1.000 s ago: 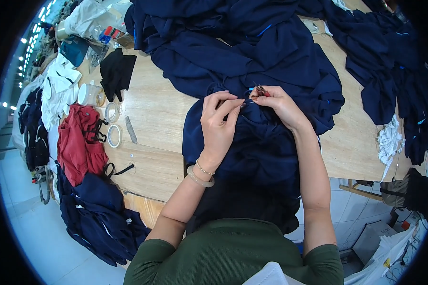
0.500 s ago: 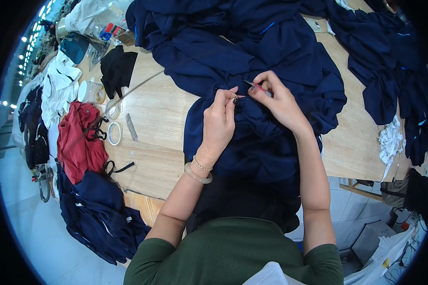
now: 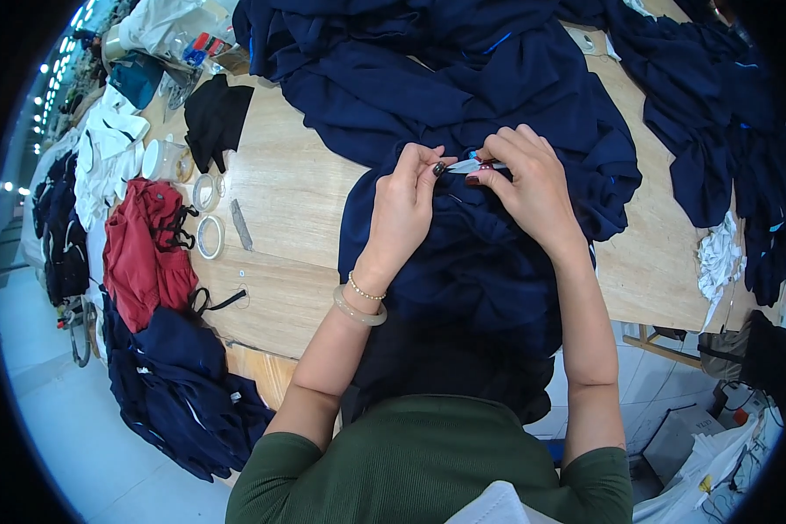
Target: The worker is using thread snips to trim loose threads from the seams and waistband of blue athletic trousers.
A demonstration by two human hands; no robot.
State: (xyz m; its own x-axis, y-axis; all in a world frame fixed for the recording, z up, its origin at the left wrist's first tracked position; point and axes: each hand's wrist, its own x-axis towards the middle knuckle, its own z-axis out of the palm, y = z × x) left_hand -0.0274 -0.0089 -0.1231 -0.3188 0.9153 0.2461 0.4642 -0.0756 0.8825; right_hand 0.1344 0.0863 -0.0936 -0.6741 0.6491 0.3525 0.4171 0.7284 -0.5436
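I'm in a garment workshop. My wooden worktable (image 3: 288, 192) is heaped with navy blue garments (image 3: 428, 79), and more of them hang off its left edge beside a red garment (image 3: 144, 249). Rolls of tape (image 3: 210, 236) lie on the wood, a black cloth piece (image 3: 214, 113) sits farther up, and white fabric scraps (image 3: 716, 258) pile at the right (offcuts, they look like). Ceiling lights (image 3: 48, 96) run in a long row over the floor.

Bright, even light; sharp centre, fisheye-bent edges.
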